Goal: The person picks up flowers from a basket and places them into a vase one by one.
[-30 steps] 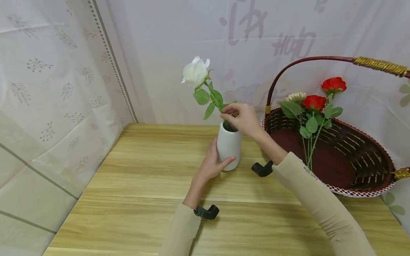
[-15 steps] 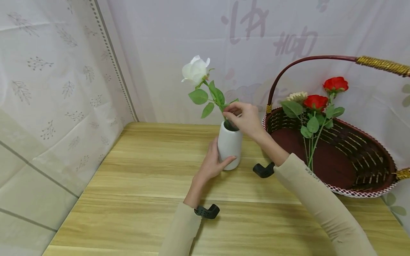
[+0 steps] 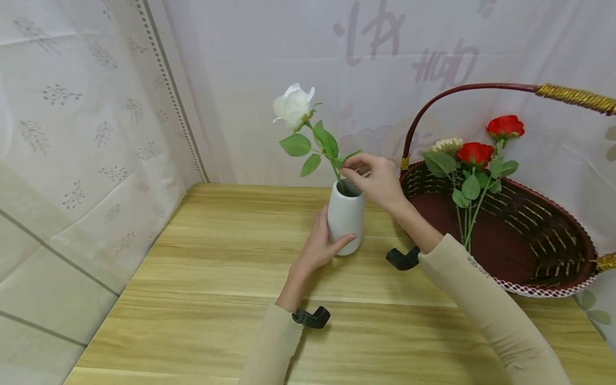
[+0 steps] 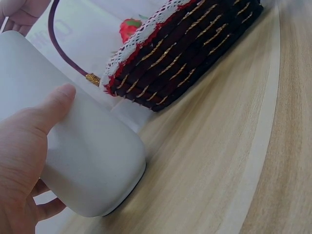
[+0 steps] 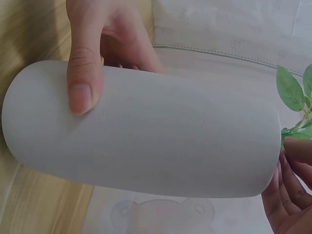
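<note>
A white rose [image 3: 293, 107] with green leaves stands in the white vase [image 3: 345, 219], its stem leaning left out of the mouth. My left hand [image 3: 318, 243] grips the lower vase from the left. In the left wrist view its thumb [image 4: 58, 105] lies across the smooth wall. My right hand [image 3: 377, 179] is just above the rim, thumb and index finger bent beside the stem and a leaf. In the right wrist view the thumb covers part of the greenery [image 5: 292, 132]; whether the fingertips pinch anything is hidden.
Right of the vase, a dark woven basket [image 3: 558, 224] with a tall arched handle [image 3: 474, 87] holds red roses [image 3: 475, 153] and a pale flower [image 3: 447, 145]. A wooden table [image 3: 216, 267] lies below. Patterned cloth [image 3: 250, 80] hangs behind and at the left.
My right hand has shifted slightly right, away from the stem. The rose's lower leaves have swung a little left, while my left hand and the vase stay in place.
</note>
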Demonstrator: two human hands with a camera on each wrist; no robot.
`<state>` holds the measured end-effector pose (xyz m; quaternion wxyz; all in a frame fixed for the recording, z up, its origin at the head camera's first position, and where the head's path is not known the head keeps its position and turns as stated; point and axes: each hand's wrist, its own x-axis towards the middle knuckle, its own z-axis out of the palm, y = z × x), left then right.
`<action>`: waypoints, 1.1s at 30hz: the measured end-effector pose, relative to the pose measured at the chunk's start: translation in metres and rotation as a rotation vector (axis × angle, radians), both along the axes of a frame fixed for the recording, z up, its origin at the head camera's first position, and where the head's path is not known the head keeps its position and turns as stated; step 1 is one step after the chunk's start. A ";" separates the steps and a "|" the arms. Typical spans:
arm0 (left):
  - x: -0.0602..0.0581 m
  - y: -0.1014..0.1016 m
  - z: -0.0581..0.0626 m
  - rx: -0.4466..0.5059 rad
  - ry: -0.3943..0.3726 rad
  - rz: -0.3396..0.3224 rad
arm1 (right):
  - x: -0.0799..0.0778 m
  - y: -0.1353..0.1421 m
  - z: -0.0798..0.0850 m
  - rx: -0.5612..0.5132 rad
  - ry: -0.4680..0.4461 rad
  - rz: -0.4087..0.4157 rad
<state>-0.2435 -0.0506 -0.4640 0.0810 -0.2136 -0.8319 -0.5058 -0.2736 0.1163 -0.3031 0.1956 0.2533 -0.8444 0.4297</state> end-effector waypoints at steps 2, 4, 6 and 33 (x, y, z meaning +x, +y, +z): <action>0.000 0.000 0.000 0.002 0.001 -0.001 | 0.000 0.001 0.000 0.005 0.008 -0.003; -0.001 0.000 0.000 0.003 0.003 -0.001 | 0.000 0.003 0.000 0.004 0.009 0.000; -0.001 0.000 -0.001 0.005 0.007 -0.003 | 0.001 0.004 0.000 -0.004 0.005 0.008; -0.001 0.001 -0.002 0.013 -0.006 0.000 | 0.017 0.024 -0.006 -0.026 -0.017 -0.019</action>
